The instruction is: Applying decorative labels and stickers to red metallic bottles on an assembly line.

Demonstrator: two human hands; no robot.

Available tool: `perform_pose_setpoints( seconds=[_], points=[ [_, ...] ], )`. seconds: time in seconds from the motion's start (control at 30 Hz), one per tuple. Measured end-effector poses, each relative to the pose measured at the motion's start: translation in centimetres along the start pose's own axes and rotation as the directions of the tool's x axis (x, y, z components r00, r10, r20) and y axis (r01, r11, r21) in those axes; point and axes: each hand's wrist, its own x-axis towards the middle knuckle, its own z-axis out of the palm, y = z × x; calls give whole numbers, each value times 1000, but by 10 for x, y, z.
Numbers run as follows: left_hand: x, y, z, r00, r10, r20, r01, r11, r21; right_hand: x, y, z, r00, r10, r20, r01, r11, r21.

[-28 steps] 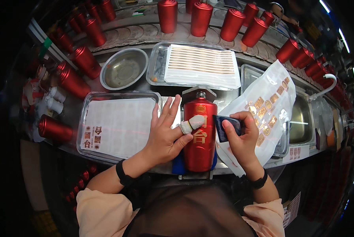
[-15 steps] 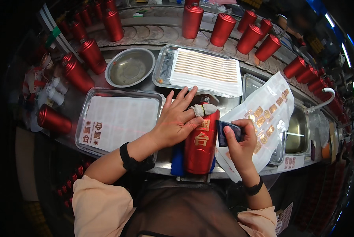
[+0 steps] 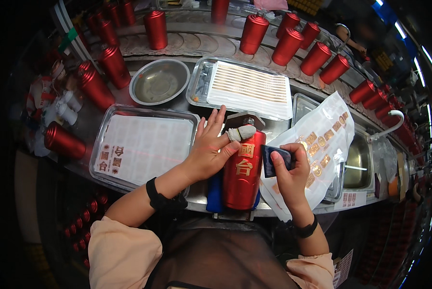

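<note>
A red bottle (image 3: pixel 241 190) with gold lettering lies tilted in front of me, its neck pointing away, over a blue pad (image 3: pixel 215 192). My left hand (image 3: pixel 207 151) is at its upper left side, fingers spread. The thumb and a finger in a whitish wrap (image 3: pixel 242 133) touch the bottle near the shoulder. Between thumb and fingers, my right hand (image 3: pixel 295 173) grips a dark, flat rectangular piece (image 3: pixel 270 166), held along the bottle's right side. Under that hand lies a white sheet (image 3: pixel 278 195) bearing gold decals.
At left sits a clear tray (image 3: pixel 95 177) with a white decal sheet (image 3: pixel 143 144). Behind are a metal bowl (image 3: pixel 135 91) and another tray (image 3: pixel 192 91) with a gold-striped sheet (image 3: pixel 249 86). More red bottles (image 3: pixel 254 34) stand on a curved conveyor. A tap (image 3: pixel 394 115) and sink are right.
The conveyor's bottles have travelled to the right. My left hand's free fingers have shifted slightly left, away from the bottle neck. My right hand still grips the dark piece beside the bottle.
</note>
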Motion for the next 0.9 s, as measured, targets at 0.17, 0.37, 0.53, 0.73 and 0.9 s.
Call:
perform_pose_setpoints(
  seconds=[0.17,0.37,0.53,0.73,0.9],
  points=[
    [-22,10,-7,999,41,9,-42,993,110,3,2,-5,984,175,44,-180,969,170],
    [0,9,-4,993,112,-28,-108,988,115,11,-10,-1,957,275,89,-288,878,383],
    [10,6,-3,996,78,-45,-74,994,86,11,-24,5,989,129,72,-141,972,186],
    [-6,7,-5,989,-139,-56,135,988,-81,65,-39,27,936,-306,172,346,888,-303],
    [-52,14,-20,975,-194,-105,172,967,-186,79,-54,23,913,-277,298,342,919,-195]
  ],
)
